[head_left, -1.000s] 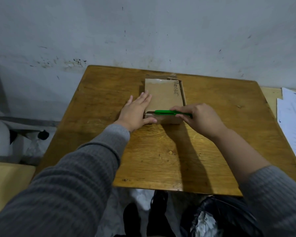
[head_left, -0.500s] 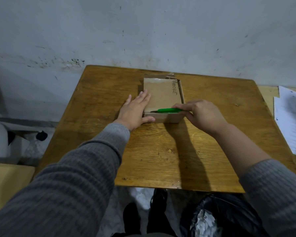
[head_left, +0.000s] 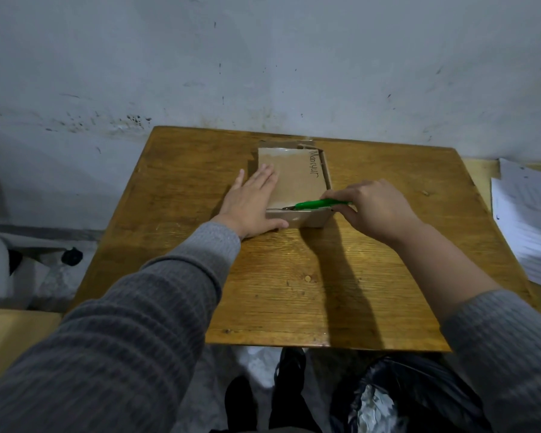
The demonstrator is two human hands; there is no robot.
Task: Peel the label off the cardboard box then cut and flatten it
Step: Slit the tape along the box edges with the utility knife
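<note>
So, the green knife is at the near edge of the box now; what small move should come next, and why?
Probably draw the green-handled cutter further left along the near top edge of the brown cardboard box. Its blade tip sits only partway along that edge. The left hand lies flat on the box, and the right hand holds the handle.
</note>
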